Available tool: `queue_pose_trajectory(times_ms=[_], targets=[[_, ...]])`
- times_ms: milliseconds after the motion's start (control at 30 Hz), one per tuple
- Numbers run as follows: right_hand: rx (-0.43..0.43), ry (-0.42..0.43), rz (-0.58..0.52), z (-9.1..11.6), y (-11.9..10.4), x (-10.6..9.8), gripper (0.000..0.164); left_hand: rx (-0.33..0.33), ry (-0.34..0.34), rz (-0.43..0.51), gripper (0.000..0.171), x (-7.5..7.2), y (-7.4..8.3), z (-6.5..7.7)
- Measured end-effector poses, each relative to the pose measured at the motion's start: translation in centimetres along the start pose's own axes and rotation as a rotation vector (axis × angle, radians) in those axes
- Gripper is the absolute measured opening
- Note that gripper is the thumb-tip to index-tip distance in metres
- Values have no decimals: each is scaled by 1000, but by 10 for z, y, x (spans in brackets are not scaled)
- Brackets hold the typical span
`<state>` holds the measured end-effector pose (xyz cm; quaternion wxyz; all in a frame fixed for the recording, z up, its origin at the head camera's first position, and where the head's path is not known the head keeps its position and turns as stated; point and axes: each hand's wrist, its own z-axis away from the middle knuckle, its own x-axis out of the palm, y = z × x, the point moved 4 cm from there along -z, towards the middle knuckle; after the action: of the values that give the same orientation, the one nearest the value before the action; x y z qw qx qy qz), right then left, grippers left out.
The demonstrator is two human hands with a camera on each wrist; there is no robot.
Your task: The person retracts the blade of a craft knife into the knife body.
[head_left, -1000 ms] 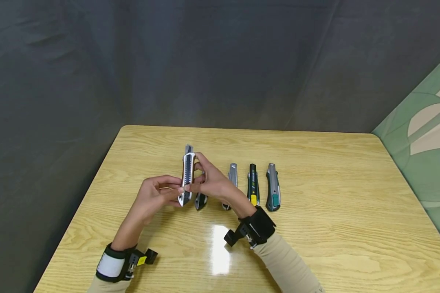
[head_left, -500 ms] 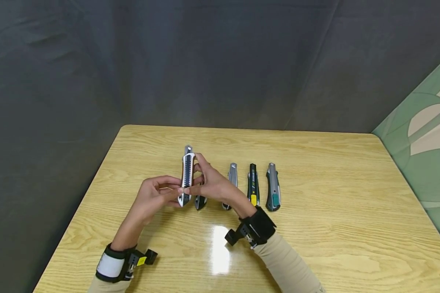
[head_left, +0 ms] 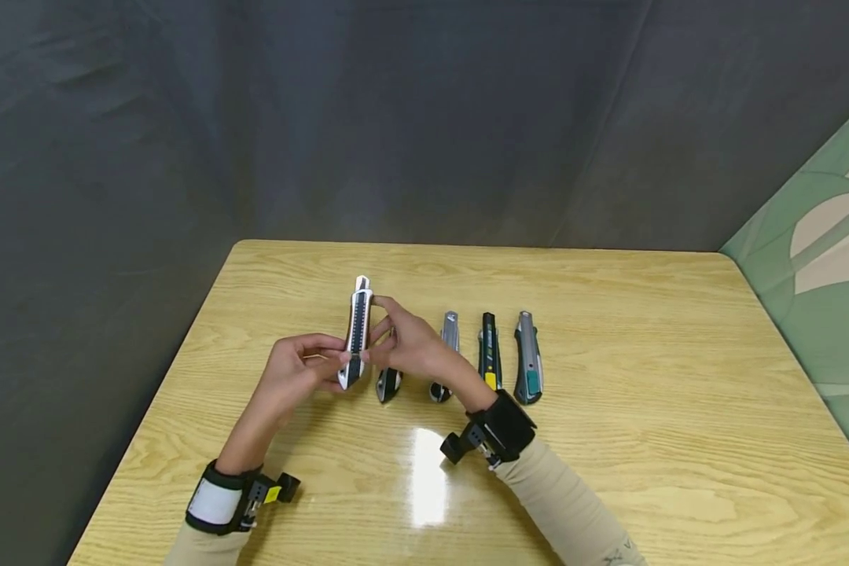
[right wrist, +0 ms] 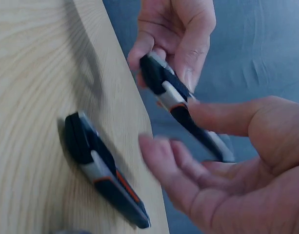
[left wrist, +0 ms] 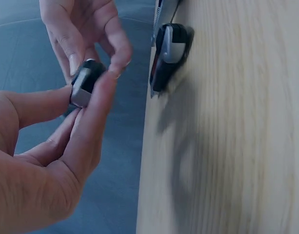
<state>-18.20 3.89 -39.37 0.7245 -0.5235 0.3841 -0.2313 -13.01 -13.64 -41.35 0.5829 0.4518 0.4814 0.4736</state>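
Note:
A black and silver-white utility knife (head_left: 358, 334) is held above the table, its narrow metal nose pointing away. My left hand (head_left: 300, 371) pinches its lower end between thumb and fingers; the left wrist view shows that butt end (left wrist: 84, 87) in the grip. On the knife's other side, my right hand (head_left: 413, 346) holds it, thumb on the lower body and index finger near the upper end. Blurred fingers (right wrist: 161, 156) of that hand hang apart from the knife in the right wrist view. A similar utility knife (head_left: 389, 385) lies beneath, partly hidden by the right hand.
Further right lie a silver utility knife (head_left: 450, 330), a black and yellow one (head_left: 490, 350), and a grey one with a teal slider (head_left: 529, 358). The right forearm covers part of the row. A dark curtain (head_left: 424, 126) hangs behind the wooden table (head_left: 651, 409).
The held knife has shifted slightly up and left, with both hands following. Earlier the right thumb slid a little down its body. The knives on the table have stayed put.

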Motion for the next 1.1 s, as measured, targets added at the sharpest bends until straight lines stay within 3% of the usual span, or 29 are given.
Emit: queue_pose_trajectory(times_ms=[167, 300, 433, 733, 1100], targets=[[25, 37, -78, 5, 2, -15, 65, -95, -5, 8, 27, -3, -15, -3], [13, 54, -95, 16, -8, -30, 55, -147, -15, 20, 28, -3, -26, -6], [-1, 82, -94, 28, -16, -43, 46, -159, -10, 7, 28, -4, -30, -8], [-37, 153, -76, 24, 12, -55, 37, -180, -9, -33, 27, -8, -34, -8], [-31, 174, -100, 27, 19, -61, 36, -195, -17, -100, 25, -11, -37, -5]])
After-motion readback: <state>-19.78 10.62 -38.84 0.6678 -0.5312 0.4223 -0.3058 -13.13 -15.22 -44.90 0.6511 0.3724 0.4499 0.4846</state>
